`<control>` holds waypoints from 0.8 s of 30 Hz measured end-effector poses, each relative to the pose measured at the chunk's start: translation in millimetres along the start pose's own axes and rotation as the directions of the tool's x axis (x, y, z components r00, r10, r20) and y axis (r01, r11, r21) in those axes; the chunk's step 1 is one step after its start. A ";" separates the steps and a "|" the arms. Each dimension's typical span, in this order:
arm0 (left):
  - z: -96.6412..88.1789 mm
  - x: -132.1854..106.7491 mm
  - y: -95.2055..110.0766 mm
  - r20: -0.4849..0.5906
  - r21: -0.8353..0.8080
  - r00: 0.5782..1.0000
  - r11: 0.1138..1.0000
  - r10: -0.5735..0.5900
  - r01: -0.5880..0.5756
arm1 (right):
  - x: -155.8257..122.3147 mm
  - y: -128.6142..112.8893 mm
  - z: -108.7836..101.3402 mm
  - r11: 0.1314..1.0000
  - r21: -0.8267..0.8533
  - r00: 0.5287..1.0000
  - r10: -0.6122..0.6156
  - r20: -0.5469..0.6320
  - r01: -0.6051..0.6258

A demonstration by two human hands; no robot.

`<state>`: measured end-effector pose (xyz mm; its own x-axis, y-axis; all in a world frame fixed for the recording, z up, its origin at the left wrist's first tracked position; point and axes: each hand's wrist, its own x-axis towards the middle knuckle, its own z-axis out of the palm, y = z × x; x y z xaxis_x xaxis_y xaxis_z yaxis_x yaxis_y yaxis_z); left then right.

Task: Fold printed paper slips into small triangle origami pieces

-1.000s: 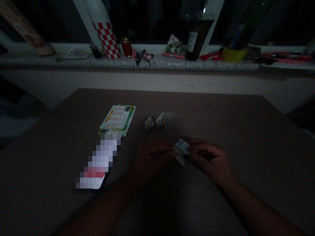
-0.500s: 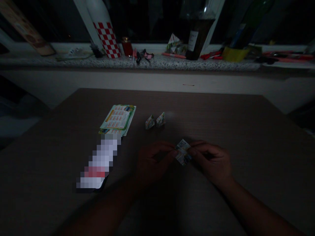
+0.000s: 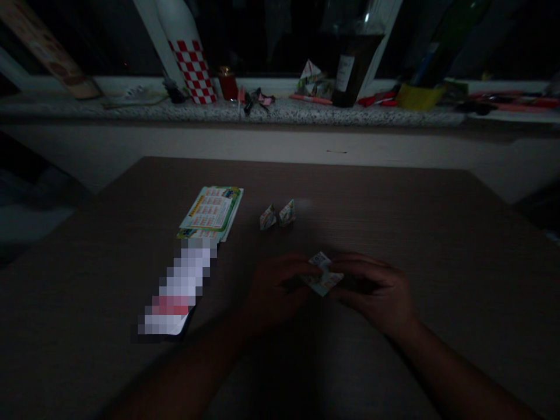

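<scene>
a small folded card (image 3: 324, 286) was between the two hands, in front of the person and near the middle of the tabletop (image 3: 394, 216). the left hand (image 3: 275, 289) had its grip pinching the folded card by its left side, index finger laid over the top and thumb lower down. the right hand (image 3: 378, 286) was at the other side, index finger near the upper edge and thumb near the lower, with a corner pointing into the gap; in that dim light one could not tell whether its grip was pressed on the paper or merely close around it.

the step in hand looked like shaping or opening out folds, since the folded card showed a raised flap and a pointed lower part. the next move seemed to call for a steady left pinch while the right fingertips set the creases, gently enough not to tear small corners.

beyond the hands stood two finished-looking folded pieces (image 3: 287, 214), side by side. to their left lay a stack of printed calendar cards (image 3: 207, 211), with a blurred-out device (image 3: 177, 286) just nearer the person.
</scene>
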<state>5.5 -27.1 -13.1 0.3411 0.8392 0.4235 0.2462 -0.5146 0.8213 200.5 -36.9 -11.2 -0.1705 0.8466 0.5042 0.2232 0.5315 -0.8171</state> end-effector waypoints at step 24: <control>2.1 1.2 4.5 -0.079 -0.241 0.965 0.944 -0.249 0.224 | -1.1 4.9 1.0 0.985 0.153 0.995 0.085 -0.043 -0.077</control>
<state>9.0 -28.7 -9.7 0.1960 0.9522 0.2343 0.0907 -0.2555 0.9625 200.8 -35.3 -16.1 -0.1094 0.8891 0.4445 0.0863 0.4540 -0.8868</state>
